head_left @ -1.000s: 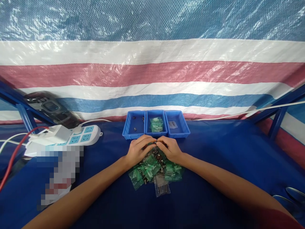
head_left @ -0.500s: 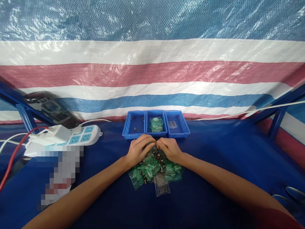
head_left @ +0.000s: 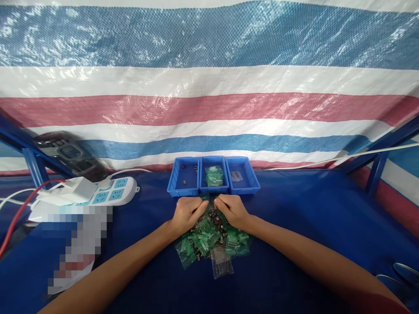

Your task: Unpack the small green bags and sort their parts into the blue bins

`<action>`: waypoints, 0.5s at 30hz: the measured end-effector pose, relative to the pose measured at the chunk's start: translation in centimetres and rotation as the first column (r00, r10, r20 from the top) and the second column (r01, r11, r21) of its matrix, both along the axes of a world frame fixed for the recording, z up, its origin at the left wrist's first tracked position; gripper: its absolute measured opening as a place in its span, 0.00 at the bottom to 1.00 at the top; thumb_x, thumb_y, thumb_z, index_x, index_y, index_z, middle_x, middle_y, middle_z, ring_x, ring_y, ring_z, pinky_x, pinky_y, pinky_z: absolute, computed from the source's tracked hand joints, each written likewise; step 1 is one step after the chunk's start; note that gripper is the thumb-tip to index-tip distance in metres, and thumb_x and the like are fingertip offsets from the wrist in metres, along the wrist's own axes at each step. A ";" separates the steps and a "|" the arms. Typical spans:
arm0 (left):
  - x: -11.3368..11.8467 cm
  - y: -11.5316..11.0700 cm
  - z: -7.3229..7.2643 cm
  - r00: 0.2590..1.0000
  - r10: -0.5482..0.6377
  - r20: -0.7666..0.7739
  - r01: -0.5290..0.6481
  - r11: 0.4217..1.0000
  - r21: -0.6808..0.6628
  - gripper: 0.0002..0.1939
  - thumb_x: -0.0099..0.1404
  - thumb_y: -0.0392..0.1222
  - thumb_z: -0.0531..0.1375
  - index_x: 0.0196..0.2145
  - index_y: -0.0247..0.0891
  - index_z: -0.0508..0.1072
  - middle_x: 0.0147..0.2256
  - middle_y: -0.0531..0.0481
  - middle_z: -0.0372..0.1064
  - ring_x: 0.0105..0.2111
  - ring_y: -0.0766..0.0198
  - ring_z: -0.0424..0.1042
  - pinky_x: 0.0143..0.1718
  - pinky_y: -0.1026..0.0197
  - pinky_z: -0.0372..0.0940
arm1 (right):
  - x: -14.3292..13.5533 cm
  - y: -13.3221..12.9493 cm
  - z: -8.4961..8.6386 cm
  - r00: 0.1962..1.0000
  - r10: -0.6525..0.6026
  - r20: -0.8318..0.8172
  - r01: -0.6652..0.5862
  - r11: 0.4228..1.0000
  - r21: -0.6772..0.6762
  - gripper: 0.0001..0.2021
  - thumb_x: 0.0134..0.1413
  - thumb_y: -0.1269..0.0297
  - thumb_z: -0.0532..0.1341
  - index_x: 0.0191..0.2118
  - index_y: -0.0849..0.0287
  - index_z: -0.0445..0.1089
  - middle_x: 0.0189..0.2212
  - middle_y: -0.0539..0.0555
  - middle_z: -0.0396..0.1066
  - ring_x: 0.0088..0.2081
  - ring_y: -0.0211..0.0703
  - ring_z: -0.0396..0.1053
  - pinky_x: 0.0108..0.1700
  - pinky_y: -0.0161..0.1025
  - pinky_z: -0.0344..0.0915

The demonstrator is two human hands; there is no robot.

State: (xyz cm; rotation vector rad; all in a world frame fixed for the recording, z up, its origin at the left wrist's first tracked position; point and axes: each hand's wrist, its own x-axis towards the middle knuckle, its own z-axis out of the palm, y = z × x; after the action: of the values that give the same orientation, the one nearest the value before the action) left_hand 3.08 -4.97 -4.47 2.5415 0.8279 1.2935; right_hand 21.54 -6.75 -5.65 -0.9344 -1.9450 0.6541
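Observation:
Both hands are over the far side of a pile of green bags (head_left: 206, 235) and small dark metal parts (head_left: 218, 221). My left hand (head_left: 188, 213) is closed with its thumb pressed to the fingers; what it pinches is too small to make out. A short gap to the right, my right hand (head_left: 233, 211) is also closed, its fingertips on something I cannot make out. A clear bag with long screws (head_left: 221, 263) lies at the near edge of the pile, and another green bag (head_left: 237, 242) is below my right hand.
Beyond the hands stand three blue bins: the left (head_left: 185, 191) holds a few small parts, the middle (head_left: 212, 189) green bags, the right (head_left: 245, 190) a clear bag. A white power strip (head_left: 122, 192) with cables and a dark wrapped device (head_left: 72, 152) are at left.
My hands have moved apart, leaving a gap between fingertips that were together before. The whole view has shifted slightly, with the bins and pile lower in the picture.

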 end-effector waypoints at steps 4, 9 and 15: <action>0.0 0.0 0.1 0.999 -0.024 0.023 0.026 0.997 -0.074 0.08 0.65 0.38 0.55 0.28 0.36 0.70 0.25 0.52 0.71 0.25 0.69 0.70 0.27 0.67 0.64 | 0.1 0.0 0.1 1.000 -0.007 0.002 0.007 1.000 0.004 0.20 0.65 0.59 0.46 0.24 0.59 0.63 0.19 0.49 0.61 0.23 0.35 0.60 0.28 0.33 0.56; 0.3 -0.1 0.0 0.998 -0.005 0.067 0.012 0.994 -0.105 0.07 0.64 0.38 0.57 0.39 0.37 0.73 0.39 0.47 0.75 0.39 0.62 0.75 0.40 0.63 0.70 | 0.3 -0.1 0.2 1.000 -0.012 -0.001 0.012 1.000 0.013 0.20 0.65 0.58 0.46 0.25 0.60 0.64 0.19 0.49 0.61 0.22 0.35 0.60 0.29 0.33 0.56; 0.2 -0.1 -0.1 0.998 0.031 0.050 -0.026 0.996 -0.089 0.07 0.62 0.35 0.59 0.39 0.37 0.73 0.35 0.49 0.75 0.34 0.65 0.75 0.36 0.66 0.69 | 0.3 -0.1 0.2 1.000 -0.018 -0.012 0.018 1.000 0.001 0.20 0.65 0.57 0.45 0.25 0.60 0.64 0.19 0.49 0.60 0.21 0.35 0.59 0.28 0.33 0.56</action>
State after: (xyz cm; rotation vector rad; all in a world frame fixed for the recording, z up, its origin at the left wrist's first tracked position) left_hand 3.31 -5.09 -4.57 2.4272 0.8934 1.2944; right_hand 21.83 -6.89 -5.47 -0.9439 -1.9242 0.6465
